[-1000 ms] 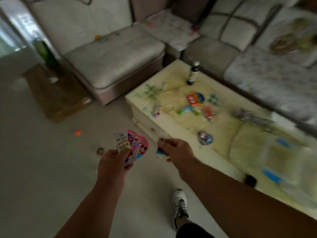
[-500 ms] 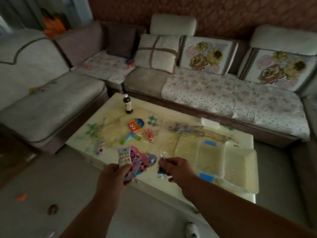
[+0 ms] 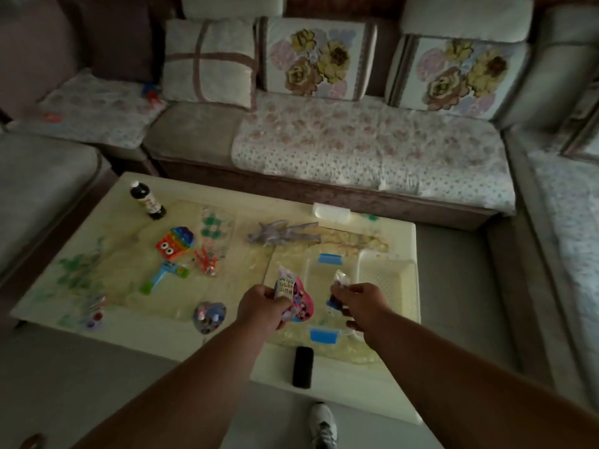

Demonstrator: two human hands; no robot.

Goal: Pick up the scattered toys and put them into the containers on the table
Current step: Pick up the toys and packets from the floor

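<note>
My left hand (image 3: 261, 307) grips a pink heart-shaped toy pack (image 3: 296, 299) together with a small printed card. My right hand (image 3: 359, 303) pinches a small toy in a clear wrapper (image 3: 338, 291). Both hands hover over the near edge of a clear plastic container with blue latches (image 3: 324, 259) on the cream table (image 3: 181, 332). A white mesh basket (image 3: 402, 286) stands just right of it. On the table lie a rainbow pop toy (image 3: 175, 241), a blue-green toy (image 3: 165, 275), a red toy (image 3: 205, 259), a grey dinosaur (image 3: 282, 233) and a heart-shaped toy (image 3: 209, 315).
A dark bottle (image 3: 147, 199) stands at the table's far left. A black remote (image 3: 303, 366) lies on the near edge. Sofas surround the table on three sides; small toys (image 3: 150, 92) lie on the left corner seat. My shoe (image 3: 322, 422) is on the floor below.
The view has swung from the floor and left sofa to face the table. Both hands, still holding their toys, have moved right and now hang over the clear container.
</note>
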